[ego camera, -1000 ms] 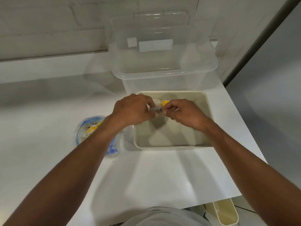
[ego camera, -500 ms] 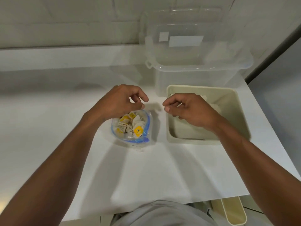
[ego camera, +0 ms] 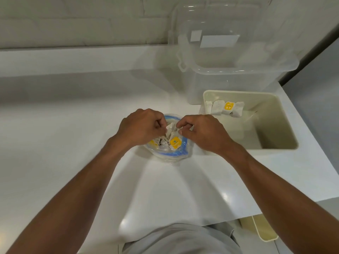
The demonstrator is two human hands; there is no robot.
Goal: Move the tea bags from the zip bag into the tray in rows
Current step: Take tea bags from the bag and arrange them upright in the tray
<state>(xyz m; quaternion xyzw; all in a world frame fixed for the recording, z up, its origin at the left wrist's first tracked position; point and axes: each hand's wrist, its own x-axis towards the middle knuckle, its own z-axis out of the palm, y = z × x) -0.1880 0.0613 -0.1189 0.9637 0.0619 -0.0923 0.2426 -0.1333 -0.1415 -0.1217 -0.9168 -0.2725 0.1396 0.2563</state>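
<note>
Dim greenish light, soft shadows, wide-angle warp

**Surroundings of the work area**

A clear plastic box (ego camera: 229, 74) is set at the back right of the white counter (ego camera: 64, 125), close to the tiled wall (ego camera: 73, 21). Two white labels (ego camera: 219, 40) are seen on it, and a latch (ego camera: 180, 60) is visible at its left end. Below the counter's near edge, on the right, a cream container (ego camera: 260, 228) is partly seen. Grey cloth (ego camera: 179, 239) is seen at the bottom edge.
</note>
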